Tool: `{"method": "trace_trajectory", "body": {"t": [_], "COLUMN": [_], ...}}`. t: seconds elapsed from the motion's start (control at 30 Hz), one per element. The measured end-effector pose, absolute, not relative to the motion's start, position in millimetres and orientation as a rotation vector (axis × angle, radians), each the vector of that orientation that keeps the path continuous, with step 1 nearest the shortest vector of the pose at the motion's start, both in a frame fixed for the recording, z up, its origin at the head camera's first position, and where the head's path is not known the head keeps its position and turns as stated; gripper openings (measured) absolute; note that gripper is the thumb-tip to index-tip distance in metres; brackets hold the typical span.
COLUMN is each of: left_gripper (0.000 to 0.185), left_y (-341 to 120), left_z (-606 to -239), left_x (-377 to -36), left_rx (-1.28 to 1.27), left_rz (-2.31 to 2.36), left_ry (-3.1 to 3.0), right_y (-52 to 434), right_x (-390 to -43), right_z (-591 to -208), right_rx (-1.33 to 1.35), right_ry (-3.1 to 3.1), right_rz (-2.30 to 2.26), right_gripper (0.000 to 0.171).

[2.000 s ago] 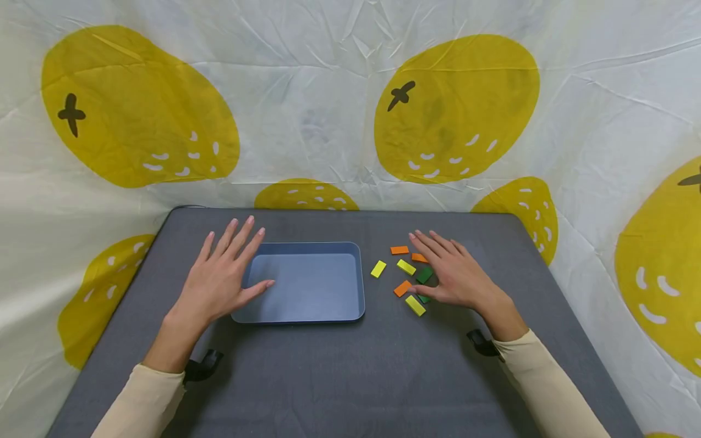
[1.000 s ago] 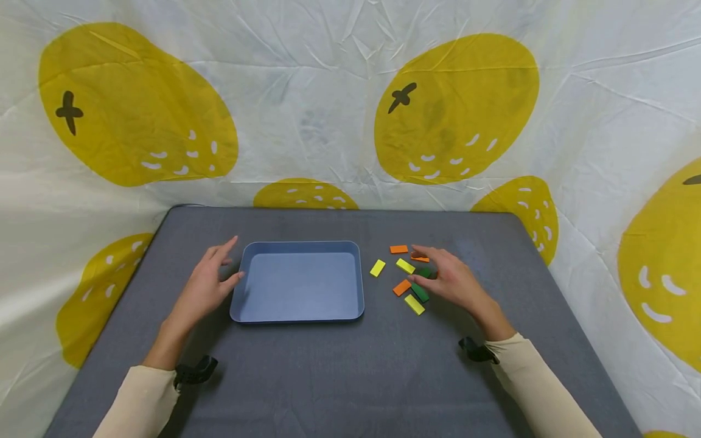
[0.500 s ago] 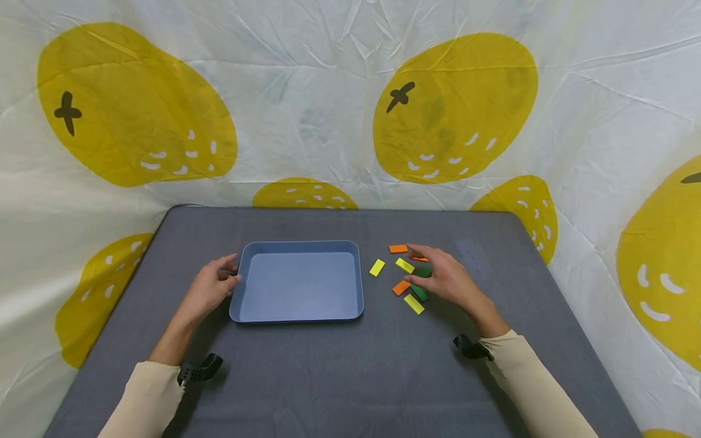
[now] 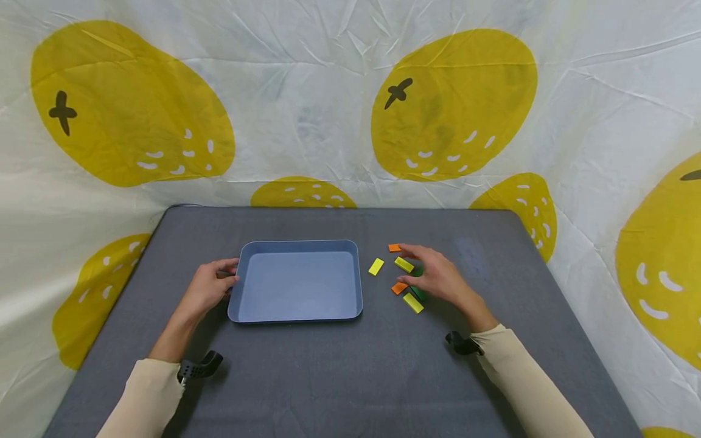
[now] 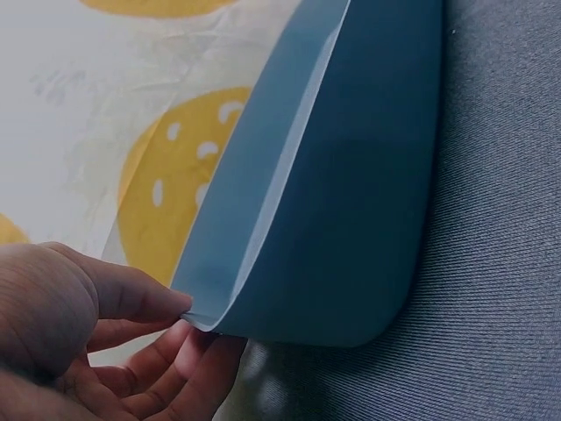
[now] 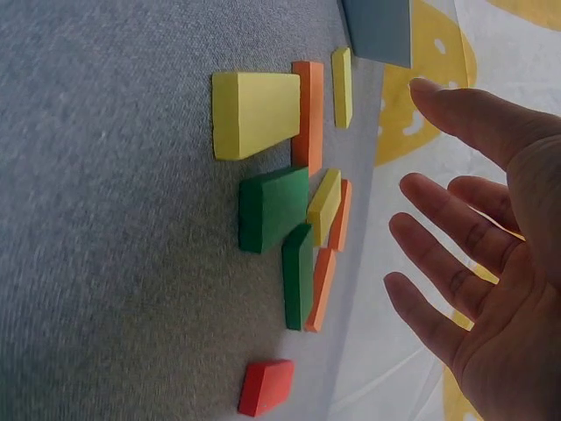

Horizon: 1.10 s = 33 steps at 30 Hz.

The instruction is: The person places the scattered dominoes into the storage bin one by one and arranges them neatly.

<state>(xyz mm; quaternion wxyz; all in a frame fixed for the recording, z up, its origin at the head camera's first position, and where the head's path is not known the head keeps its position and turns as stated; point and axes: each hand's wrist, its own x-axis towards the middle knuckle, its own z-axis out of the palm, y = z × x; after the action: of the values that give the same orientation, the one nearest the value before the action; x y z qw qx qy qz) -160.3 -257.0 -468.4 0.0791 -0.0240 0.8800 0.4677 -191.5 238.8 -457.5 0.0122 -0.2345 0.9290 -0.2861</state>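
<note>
1. Head view: I am watching the left hand [image 4: 207, 289] pinching the near-left rim of the blue tray [image 4: 298, 313], thumb on the rim and fingers curled beneath it, as the left wrist view confirms [image 5: 105, 333].
2. The tray is sitting flat on the grey table [image 4: 350, 377], left of centre.
3. The right hand [image 4: 435, 277] is hovering over the scattered blocks just right of the tray, fingers loosely spread and gripping nothing.
4. Right wrist view: I am seeing a yellow block [image 6: 256, 115], a green block [image 6: 273, 209], orange ones on edge and a red block [image 6: 266, 387] lying apart from the cluster.
5. I am finding no brand, label or writing on tray or blocks.
6. Backdrop [image 4: 454, 103] is showing printed yellow fruit only.
</note>
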Motion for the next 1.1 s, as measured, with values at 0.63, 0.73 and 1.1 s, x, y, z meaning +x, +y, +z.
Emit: {"method": "trace_trajectory", "body": {"t": [0.63,0.73,1.1], "left_gripper": [0.048,0.049,0.048], "left_y": [-259.7,-258.9,-257.8], "left_z": [-469.1,-468.0,-466.3], "left_x": [-162.9,-163.6,-160.4], "left_rx": [-0.129,-0.134,-0.145], "left_rz": [1.486,1.480,1.480], "left_ry": [2.575,2.575,2.580], "right_y": [195.5,191.7,184.9], "right_x": [-208.2,-211.0,-215.2], "right_z": [-475.3,-479.1,-483.3], "right_rx": [-0.702,-0.697,-0.702], "right_ry": [3.049,3.064,3.044], "right_rz": [-0.579,-0.538,-0.563], "right_gripper": [0.057,0.057,0.043]}}
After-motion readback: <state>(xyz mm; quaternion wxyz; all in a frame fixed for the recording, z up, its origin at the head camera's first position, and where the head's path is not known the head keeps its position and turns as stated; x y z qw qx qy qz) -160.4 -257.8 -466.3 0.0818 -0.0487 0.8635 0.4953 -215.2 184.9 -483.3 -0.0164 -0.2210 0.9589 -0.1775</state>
